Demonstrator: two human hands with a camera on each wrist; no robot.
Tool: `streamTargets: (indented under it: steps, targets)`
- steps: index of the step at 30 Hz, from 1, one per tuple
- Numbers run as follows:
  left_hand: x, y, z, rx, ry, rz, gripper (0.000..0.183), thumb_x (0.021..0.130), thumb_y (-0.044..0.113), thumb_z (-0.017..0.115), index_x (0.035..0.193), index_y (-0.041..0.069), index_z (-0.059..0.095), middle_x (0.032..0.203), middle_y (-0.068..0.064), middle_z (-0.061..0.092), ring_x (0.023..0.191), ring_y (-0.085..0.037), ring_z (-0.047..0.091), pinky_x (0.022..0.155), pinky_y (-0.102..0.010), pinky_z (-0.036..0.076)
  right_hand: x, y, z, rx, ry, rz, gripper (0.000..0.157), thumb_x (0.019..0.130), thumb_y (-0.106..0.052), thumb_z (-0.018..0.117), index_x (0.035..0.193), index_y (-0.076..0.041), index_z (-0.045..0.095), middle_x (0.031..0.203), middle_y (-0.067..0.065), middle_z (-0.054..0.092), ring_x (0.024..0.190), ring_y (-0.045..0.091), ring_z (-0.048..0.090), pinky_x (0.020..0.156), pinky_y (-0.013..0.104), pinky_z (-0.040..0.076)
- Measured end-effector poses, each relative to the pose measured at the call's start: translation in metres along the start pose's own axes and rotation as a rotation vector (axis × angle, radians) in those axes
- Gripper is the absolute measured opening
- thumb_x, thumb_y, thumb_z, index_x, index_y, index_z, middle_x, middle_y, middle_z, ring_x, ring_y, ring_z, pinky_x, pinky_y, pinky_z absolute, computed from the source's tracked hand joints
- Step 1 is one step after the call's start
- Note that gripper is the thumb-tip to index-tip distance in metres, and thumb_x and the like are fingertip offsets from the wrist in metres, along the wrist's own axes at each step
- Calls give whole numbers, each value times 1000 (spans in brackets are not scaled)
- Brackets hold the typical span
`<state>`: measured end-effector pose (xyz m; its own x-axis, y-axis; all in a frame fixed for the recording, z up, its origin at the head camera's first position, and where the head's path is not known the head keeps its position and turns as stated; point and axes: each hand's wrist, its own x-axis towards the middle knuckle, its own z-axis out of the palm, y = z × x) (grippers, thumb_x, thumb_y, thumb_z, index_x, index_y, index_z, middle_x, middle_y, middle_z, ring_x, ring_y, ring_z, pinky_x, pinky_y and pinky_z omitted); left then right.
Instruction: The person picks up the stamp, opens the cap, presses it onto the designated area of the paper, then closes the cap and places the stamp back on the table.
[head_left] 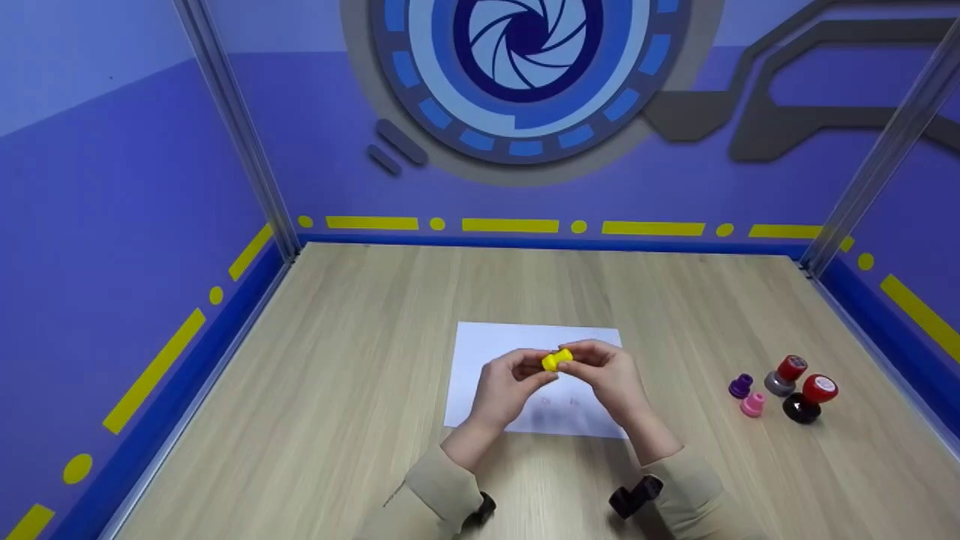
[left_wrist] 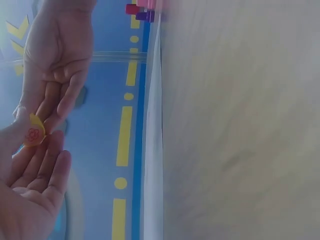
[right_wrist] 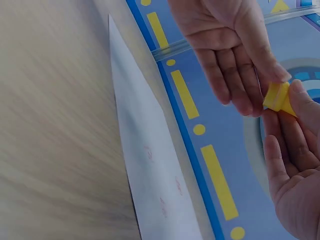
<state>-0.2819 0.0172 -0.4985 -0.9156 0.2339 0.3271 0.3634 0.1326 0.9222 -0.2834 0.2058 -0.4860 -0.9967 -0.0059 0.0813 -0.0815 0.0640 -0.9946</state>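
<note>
A small yellow stamp (head_left: 556, 361) is held between both hands above a white sheet of paper (head_left: 476, 349). My left hand (head_left: 501, 388) pinches one end with thumb and fingers, and my right hand (head_left: 615, 384) pinches the other. In the left wrist view a red flower mark shows on the stamp's end face (left_wrist: 33, 134). The right wrist view shows the stamp's wider part (right_wrist: 274, 96) at the left hand's fingertips. Small faint red prints (right_wrist: 163, 207) are on the paper below.
On the right of the wooden table (head_left: 360, 315) stand a purple stamp (head_left: 740, 386), a pink stamp (head_left: 753, 405), a red and grey stamp (head_left: 787, 375) and a red and black stamp (head_left: 810, 399). Blue-purple panels (head_left: 150, 225) enclose the left, back and right.
</note>
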Motion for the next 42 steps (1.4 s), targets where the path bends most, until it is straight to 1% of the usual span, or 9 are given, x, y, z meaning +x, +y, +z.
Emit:
streamTargets:
  steps: [3,8,12,16,20,24,29,35,42]
  targets:
    - [-1,-1,0,-26,22,11,29,86,10,82,114,4,77,111,-10,79,95,-14,76,85,-22,62,0,2,1,30,-4,18,33,87,-1,80,116,10,70,95,-1,78,89,8,73,84,20,61]
    - [1,-1,-1,-29,21,5,28,86,6,81,113,2,77,109,-13,79,95,-21,77,83,-24,63,2,3,-4,83,-12,58,32,90,1,76,119,12,68,92,-6,77,89,6,72,84,20,61]
    - [4,-3,-5,-19,40,-12,27,85,6,82,111,1,77,107,-14,79,95,-23,77,82,-23,63,5,-1,-12,70,18,55,30,90,2,75,118,11,69,92,-6,78,88,6,73,84,20,61]
    - [8,-3,-13,-12,83,-31,27,84,3,82,110,-1,76,108,-16,78,99,-26,76,84,-24,63,7,-8,-25,-66,66,25,29,88,-1,79,115,8,72,94,-1,78,86,6,73,82,18,60]
    - [11,-4,-23,-11,113,-45,28,84,2,82,111,-2,75,109,-18,77,101,-27,76,85,-23,62,9,-12,-41,-248,75,10,29,87,-7,82,112,5,73,101,9,78,86,5,71,80,15,59]
    - [13,-6,-31,4,128,-51,29,84,3,82,112,-1,76,109,-17,77,99,-25,76,85,-23,63,10,-12,-54,-419,52,-19,23,86,-7,83,106,2,75,104,15,78,88,9,71,75,14,58]
    - [15,-8,-37,9,141,-80,30,85,6,82,114,0,77,107,-16,78,95,-20,74,83,-22,63,12,-6,-64,-600,-20,-68,15,83,-4,85,95,-2,77,96,13,77,86,17,71,70,15,57]
    - [16,-11,-38,0,149,-86,30,86,7,82,114,0,77,106,-17,77,96,-23,74,83,-23,63,13,6,-70,-693,-139,-21,14,80,0,85,87,-5,74,86,7,72,79,15,59,66,18,50]
    - [16,-12,-38,10,146,-97,29,86,8,82,113,1,77,105,-16,77,93,-22,74,81,-21,62,16,19,-69,-690,-214,26,17,74,2,88,81,-5,73,80,3,68,74,13,56,62,21,46]
